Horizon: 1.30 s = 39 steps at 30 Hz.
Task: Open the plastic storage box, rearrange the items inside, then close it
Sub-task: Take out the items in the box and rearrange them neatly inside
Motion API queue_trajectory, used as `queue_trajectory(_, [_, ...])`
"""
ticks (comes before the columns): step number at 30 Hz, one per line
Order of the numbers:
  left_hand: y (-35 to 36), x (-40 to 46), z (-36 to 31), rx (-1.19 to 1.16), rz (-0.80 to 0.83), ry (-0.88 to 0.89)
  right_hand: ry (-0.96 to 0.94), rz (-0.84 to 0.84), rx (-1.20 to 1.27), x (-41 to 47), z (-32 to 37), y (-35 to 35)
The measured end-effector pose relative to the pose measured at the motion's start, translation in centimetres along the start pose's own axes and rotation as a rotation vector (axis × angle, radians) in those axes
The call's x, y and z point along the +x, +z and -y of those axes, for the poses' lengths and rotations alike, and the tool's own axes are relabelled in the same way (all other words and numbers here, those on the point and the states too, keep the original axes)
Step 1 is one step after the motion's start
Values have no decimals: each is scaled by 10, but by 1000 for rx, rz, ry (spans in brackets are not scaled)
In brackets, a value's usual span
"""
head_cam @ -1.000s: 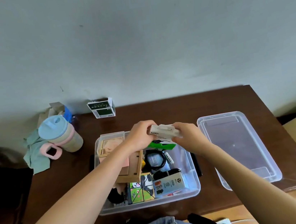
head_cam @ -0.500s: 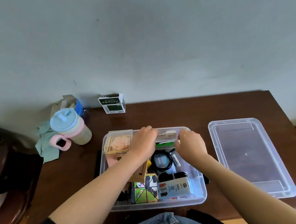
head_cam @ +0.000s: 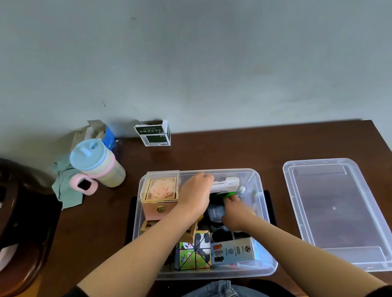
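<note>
The clear plastic storage box (head_cam: 263,234) stands open on the brown table, its clear lid (head_cam: 335,214) lying flat to the right. My left hand (head_cam: 196,194) is shut on a small white carton (head_cam: 227,184) at the box's far wall. Just below it, my right hand (head_cam: 236,214) reaches down inside, fingers pinching a green item (head_cam: 221,195). A pink box with a rose under a clear cover (head_cam: 161,195) fills the far left corner. A panda cube (head_cam: 195,252) and a grey printed carton (head_cam: 233,251) lie at the near wall.
A cup with a blue lid and pink handle (head_cam: 97,165) stands at the table's back left on a green cloth (head_cam: 64,185). A green-and-white carton (head_cam: 153,134) sits against the wall. A dark wooden chair (head_cam: 5,223) is at the left.
Both hands lowered the white carton from above the box to its far wall. My right hand let go of it and dropped deeper inside onto the green item.
</note>
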<state>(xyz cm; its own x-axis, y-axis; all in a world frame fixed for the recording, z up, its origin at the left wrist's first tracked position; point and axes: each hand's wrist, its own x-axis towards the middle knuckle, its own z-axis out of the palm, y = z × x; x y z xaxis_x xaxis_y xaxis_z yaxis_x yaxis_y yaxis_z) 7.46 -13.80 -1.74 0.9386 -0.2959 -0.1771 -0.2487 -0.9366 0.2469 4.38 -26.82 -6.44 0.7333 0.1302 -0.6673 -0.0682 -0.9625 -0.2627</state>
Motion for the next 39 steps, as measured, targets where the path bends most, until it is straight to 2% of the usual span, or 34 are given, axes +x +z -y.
queue_trajectory(4, [4,2,0,-27,14,-28,-28,14,42,5,-6,-2])
queue_trajectory(10, [0,3,-4,168,-21,2,-39,33,53,6,-9,2])
queue_trajectory(14, [-1,4,-3,166,-56,29,-32,28,106,5,-7,5])
queue_trajectory(19, [-5,8,-4,158,-65,49,121,-41,220,0,-3,9])
queue_trajectory(21, [-5,9,-4,154,-56,48,147,-7,232,-1,-5,10])
queue_trajectory(25, [-7,8,-2,82,-89,53,188,24,399,0,-10,12])
queue_trajectory(30, [-8,-2,-4,-51,-218,103,293,10,721,6,-9,14])
queue_trajectory(35, [-12,-6,-4,-125,-220,147,268,-25,773,3,-2,11])
queue_trajectory(39, [-17,-10,0,-255,-197,226,159,-44,706,-12,3,-5])
